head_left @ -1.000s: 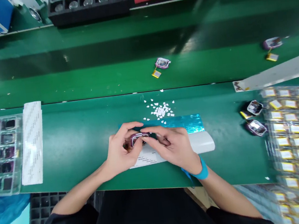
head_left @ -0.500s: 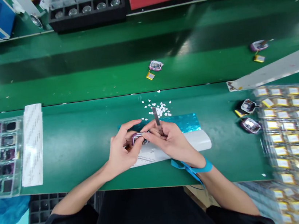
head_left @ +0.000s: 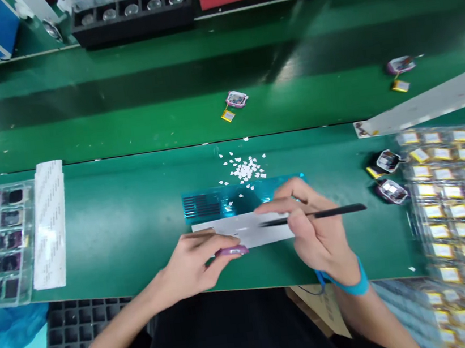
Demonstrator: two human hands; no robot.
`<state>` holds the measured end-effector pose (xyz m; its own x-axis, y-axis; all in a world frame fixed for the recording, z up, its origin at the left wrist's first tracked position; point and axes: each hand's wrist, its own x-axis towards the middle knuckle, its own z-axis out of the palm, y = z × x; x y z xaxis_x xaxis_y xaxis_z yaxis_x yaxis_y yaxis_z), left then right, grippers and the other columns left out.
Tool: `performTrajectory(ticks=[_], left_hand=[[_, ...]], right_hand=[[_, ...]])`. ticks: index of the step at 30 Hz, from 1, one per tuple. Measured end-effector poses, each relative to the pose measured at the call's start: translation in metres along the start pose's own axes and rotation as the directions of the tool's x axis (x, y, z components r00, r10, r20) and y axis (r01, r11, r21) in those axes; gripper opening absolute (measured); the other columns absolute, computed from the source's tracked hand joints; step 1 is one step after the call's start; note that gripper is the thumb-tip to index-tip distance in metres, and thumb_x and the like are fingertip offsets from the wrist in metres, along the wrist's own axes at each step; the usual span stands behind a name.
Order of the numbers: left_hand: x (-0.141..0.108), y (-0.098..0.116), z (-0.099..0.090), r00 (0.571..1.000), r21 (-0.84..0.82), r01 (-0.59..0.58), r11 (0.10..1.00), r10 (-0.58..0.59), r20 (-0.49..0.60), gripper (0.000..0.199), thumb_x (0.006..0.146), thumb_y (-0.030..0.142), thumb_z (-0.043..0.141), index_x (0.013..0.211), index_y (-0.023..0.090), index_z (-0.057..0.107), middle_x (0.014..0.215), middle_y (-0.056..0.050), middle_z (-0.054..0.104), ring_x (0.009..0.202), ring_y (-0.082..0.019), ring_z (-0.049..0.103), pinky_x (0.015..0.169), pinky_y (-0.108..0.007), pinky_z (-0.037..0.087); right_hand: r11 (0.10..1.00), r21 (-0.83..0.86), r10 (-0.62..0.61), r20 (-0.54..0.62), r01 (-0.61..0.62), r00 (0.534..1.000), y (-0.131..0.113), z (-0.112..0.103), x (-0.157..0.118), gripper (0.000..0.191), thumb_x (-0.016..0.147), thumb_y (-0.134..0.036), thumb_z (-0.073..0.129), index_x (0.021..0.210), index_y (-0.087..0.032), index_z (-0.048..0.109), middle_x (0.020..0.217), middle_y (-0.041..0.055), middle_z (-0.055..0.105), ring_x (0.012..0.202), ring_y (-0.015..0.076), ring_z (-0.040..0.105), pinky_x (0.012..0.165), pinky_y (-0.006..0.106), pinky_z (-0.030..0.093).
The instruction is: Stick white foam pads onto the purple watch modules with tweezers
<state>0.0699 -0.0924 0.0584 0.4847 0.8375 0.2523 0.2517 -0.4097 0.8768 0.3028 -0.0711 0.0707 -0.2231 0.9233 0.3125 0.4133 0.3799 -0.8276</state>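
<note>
My left hand (head_left: 188,264) pinches a small purple watch-like casing (head_left: 233,251) between thumb and fingers, close over the lower edge of a white sheet (head_left: 266,237). Dark slim tweezers (head_left: 342,210) lie in the grip of my right hand (head_left: 322,236), their tips pointing left above the sheet. Just beyond the sheet is a shiny blue film strip (head_left: 202,206) with dark stripes at its left end. Small white paper bits (head_left: 245,170) are scattered behind the strip, and a few lie on it. A blue band circles my right wrist.
To the right stands a clear tray (head_left: 414,224) of yellow-edged batteries, with two opened casings (head_left: 392,191) beside it. Another casing with its battery (head_left: 236,99) sits farther back. At left are a white strip (head_left: 49,232) and a clear compartment tray (head_left: 31,240).
The casing has come down toward me in my left hand and turned edge-on. My right hand has moved right, away from it, and the tweezers have swung from upright to level. The sheet now lies flatter.
</note>
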Motion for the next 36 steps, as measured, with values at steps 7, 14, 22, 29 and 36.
performTrajectory(ticks=[7, 14, 22, 29, 36], left_hand=[[-0.026, -0.029, 0.028, 0.995, 0.081, 0.096, 0.992, -0.098, 0.014, 0.009, 0.100, 0.022, 0.061, 0.096, 0.018, 0.068, 0.103, -0.009, 0.082, 0.090, -0.021, 0.080, 0.076, -0.029, 0.064], [-0.027, -0.029, 0.024, 0.992, 0.071, 0.122, 0.990, -0.123, 0.009, 0.005, 0.097, 0.020, 0.064, 0.093, 0.019, 0.067, 0.102, -0.009, 0.082, 0.088, -0.020, 0.080, 0.076, -0.028, 0.064], [-0.026, -0.029, 0.026, 0.993, 0.064, 0.117, 0.991, -0.116, -0.016, 0.003, 0.096, 0.019, 0.066, 0.097, 0.018, 0.069, 0.099, -0.009, 0.082, 0.087, -0.021, 0.080, 0.077, -0.028, 0.064], [-0.030, -0.027, 0.030, 0.981, -0.017, 0.174, 0.985, -0.175, -0.078, 0.003, 0.092, 0.020, 0.071, 0.092, 0.019, 0.073, 0.100, -0.009, 0.082, 0.087, -0.023, 0.080, 0.079, -0.031, 0.064], [-0.022, -0.007, 0.030, 0.855, -0.375, 0.474, 0.797, -0.518, -0.021, 0.027, 0.098, 0.027, 0.065, 0.120, 0.013, 0.070, 0.056, 0.001, 0.070, 0.040, -0.011, 0.062, 0.042, -0.018, 0.051]], right_hand=[[0.971, 0.007, 0.238, 0.097, -0.240, 0.966, 0.015, 0.015, -0.048, 0.021, 0.101, -0.023, 0.057, 0.089, -0.022, 0.074, 0.079, 0.0024, 0.076, 0.070, 0.0185, 0.073, 0.063, 0.028, 0.056], [0.941, 0.045, 0.333, 0.058, -0.336, 0.941, 0.022, 0.025, -0.058, 0.021, 0.100, -0.025, 0.058, 0.089, -0.022, 0.076, 0.080, 0.0015, 0.079, 0.072, 0.0191, 0.076, 0.071, 0.029, 0.061], [0.939, 0.139, 0.305, 0.089, -0.315, 0.948, 0.026, 0.026, -0.057, 0.026, 0.100, -0.029, 0.061, 0.082, -0.024, 0.078, 0.090, 0.0042, 0.081, 0.086, 0.0236, 0.078, 0.080, 0.035, 0.063], [0.844, 0.301, 0.449, 0.053, -0.443, 0.892, 0.024, 0.020, -0.056, 0.037, 0.098, -0.050, 0.063, 0.080, -0.022, 0.079, 0.075, 0.0061, 0.079, 0.070, 0.0221, 0.076, 0.068, 0.033, 0.064], [0.769, 0.498, 0.521, -0.125, -0.401, 0.845, -0.001, 0.026, -0.049, 0.033, 0.098, -0.048, 0.065, 0.085, -0.021, 0.077, 0.069, 0.0044, 0.077, 0.056, 0.0197, 0.073, 0.056, 0.029, 0.063]])
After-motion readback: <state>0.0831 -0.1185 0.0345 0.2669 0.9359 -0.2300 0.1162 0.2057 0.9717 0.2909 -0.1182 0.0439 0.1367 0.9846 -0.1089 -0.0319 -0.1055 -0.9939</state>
